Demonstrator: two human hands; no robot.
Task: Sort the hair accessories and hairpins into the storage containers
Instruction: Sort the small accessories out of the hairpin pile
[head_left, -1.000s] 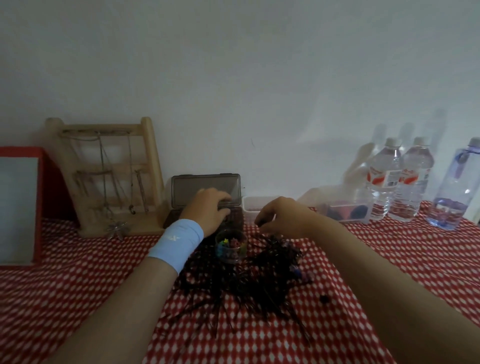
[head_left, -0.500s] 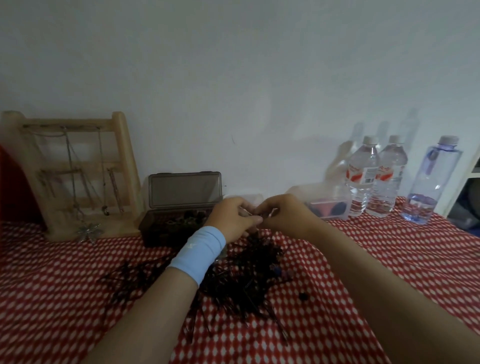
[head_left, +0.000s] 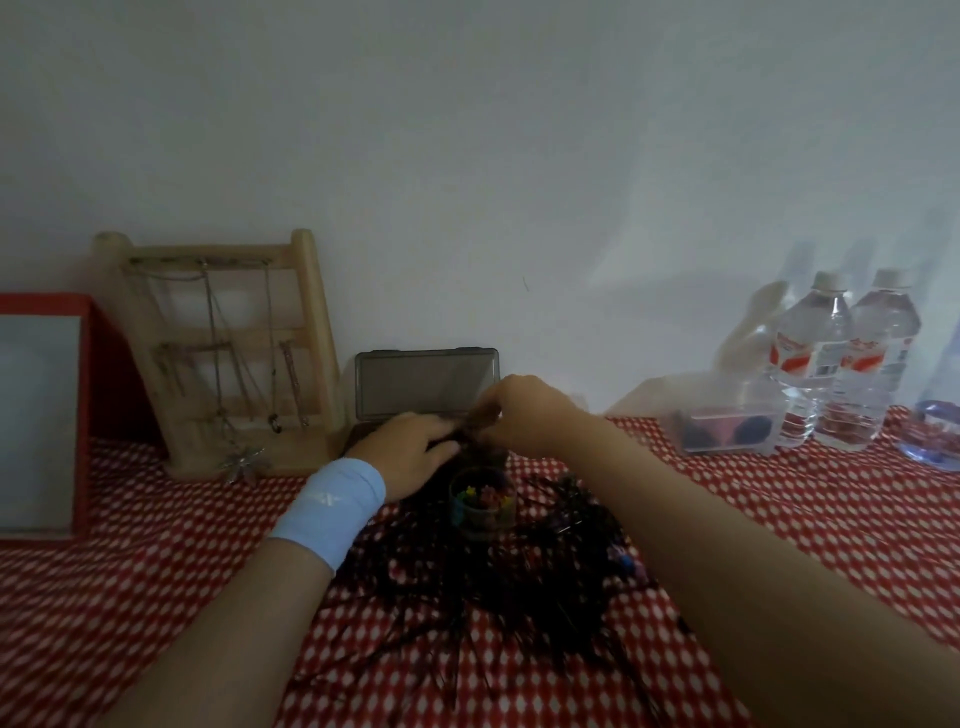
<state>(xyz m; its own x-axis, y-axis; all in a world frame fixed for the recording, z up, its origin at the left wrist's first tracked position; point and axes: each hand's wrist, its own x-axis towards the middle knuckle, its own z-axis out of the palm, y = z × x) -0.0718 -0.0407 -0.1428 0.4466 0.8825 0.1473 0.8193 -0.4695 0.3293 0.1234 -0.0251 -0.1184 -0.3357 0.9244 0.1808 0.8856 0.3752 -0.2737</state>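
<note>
A heap of black hairpins (head_left: 493, 577) lies on the red checked tablecloth (head_left: 156, 571) in front of me. Behind it stands a dark plastic box (head_left: 426, 382) with its lid up. My left hand (head_left: 410, 452), with a blue wristband, rests over the box's tray, fingers stretched to the right. My right hand (head_left: 530, 415) hovers above the box's right end, its curled fingertips pinching a small dark bunch of hairpins. A small round clear tub (head_left: 480, 501) with colourful clips sits just below both hands.
A wooden jewellery rack (head_left: 223, 353) with hanging chains leans on the wall at the left, beside a red-framed panel (head_left: 41, 415). At the right stand a clear container (head_left: 727, 431) with dark accessories, two water bottles (head_left: 841, 364) and a bluish bottle (head_left: 935, 431).
The view has swung back to the left. My hands, which met above the heap, have moved back over the dark box, the right one still pinching hairpins.
</note>
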